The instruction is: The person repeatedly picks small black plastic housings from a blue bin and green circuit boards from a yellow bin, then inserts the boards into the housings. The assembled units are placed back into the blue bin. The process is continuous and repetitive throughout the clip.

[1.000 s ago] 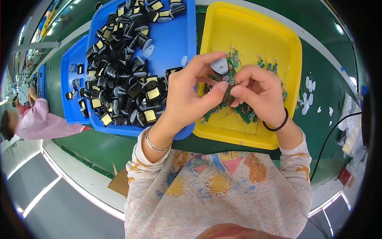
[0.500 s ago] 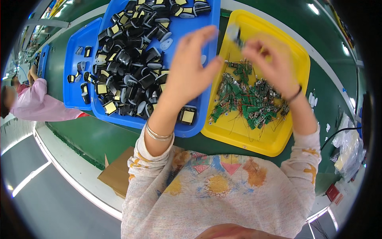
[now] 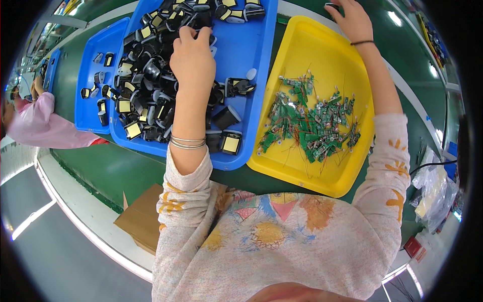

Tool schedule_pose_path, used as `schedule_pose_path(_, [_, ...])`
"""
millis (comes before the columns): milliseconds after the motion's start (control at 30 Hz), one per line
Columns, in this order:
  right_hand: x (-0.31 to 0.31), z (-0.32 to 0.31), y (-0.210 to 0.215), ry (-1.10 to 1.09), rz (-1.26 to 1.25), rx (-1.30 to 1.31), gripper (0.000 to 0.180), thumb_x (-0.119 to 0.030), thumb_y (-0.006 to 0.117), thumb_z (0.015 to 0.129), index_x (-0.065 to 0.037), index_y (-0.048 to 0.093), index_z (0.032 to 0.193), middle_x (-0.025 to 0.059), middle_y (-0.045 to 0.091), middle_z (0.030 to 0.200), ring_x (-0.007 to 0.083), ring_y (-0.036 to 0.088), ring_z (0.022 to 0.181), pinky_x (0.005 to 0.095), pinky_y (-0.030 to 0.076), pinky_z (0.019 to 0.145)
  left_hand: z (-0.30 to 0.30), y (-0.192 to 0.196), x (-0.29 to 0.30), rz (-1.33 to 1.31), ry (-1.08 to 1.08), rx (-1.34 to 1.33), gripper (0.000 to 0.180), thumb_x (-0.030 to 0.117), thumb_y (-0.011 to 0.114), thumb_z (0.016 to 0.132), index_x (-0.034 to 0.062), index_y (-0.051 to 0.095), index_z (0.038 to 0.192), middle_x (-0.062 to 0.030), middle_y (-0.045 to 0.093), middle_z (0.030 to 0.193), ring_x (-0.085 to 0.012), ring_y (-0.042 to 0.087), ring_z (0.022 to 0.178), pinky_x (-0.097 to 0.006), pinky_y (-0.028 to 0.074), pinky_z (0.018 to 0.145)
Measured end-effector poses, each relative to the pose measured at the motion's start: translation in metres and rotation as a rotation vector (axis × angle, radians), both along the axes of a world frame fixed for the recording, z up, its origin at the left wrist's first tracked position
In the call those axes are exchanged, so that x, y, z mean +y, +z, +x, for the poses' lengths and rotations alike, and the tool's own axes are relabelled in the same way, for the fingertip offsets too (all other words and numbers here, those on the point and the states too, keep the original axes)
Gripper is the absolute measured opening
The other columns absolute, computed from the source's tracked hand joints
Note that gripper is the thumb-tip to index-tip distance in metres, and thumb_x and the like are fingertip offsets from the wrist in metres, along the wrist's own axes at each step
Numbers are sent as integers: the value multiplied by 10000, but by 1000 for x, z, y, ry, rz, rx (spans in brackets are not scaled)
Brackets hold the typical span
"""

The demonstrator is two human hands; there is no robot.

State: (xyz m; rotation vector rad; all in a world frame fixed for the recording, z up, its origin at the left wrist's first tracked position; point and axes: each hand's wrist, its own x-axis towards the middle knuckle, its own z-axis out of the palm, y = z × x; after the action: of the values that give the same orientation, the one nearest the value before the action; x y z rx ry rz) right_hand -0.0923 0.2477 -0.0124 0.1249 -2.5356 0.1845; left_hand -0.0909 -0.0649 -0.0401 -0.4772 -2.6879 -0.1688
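Observation:
My left hand (image 3: 193, 63) reaches into the heap of black plastic housings (image 3: 151, 68) in the large blue tray (image 3: 244, 45). Its fingers are bent around a black housing, partly hidden by the hand. Many housings carry a pale yellow pad and a grey oval end. Beyond the far edge of the yellow tray (image 3: 322, 35), my right hand (image 3: 354, 22) pinches a small black piece with a pale edge (image 3: 332, 6), cut by the picture's top. Green circuit boards with thin wires (image 3: 314, 123) lie piled in the yellow tray.
A smaller blue tray (image 3: 86, 113) with several housings adjoins on the left. Further left a person in a pink garment (image 3: 48, 123) works. A cardboard box (image 3: 141, 216) stands below the green table's (image 3: 100, 168) edge. Clear plastic bags (image 3: 435, 191) and a black cable lie at right.
My left hand has moved left and down onto the housings, its fingers curling in. My right hand has moved up and away, past the yellow tray, with the small piece.

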Motion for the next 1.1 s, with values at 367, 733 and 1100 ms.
schedule_pose_path(367, [-79, 102, -12, 402, -177, -317, 136, -161, 651, 711, -47, 576, 706, 63, 560, 777, 212, 538, 796, 340, 427, 737, 30, 31, 30, 978, -415, -411, 151, 133, 679, 708, 46, 615, 814, -32, 572, 804, -139, 517, 730, -238, 405, 592])
schedule_pose_path(733, [-112, 152, 21, 772, -1939, -280, 114, -108, 473, 894, -33, 472, 979, 33, 547, 787, 92, 540, 736, 219, 429, 698, 76, 38, 49, 1374, -836, -1109, 201, -18, 582, 782, 4, 549, 980, -38, 538, 920, -116, 532, 849, -253, 427, 766])
schedule_pose_path(1100, [-121, 164, 26, 468, -1473, -201, 111, -62, 573, 824, 0, 524, 903, 59, 588, 797, 100, 574, 674, 213, 458, 620, 86, 37, 49, 1308, -773, -1138, 250, 25, 576, 808, -16, 537, 1051, -66, 593, 944, -129, 563, 861, -268, 452, 779])
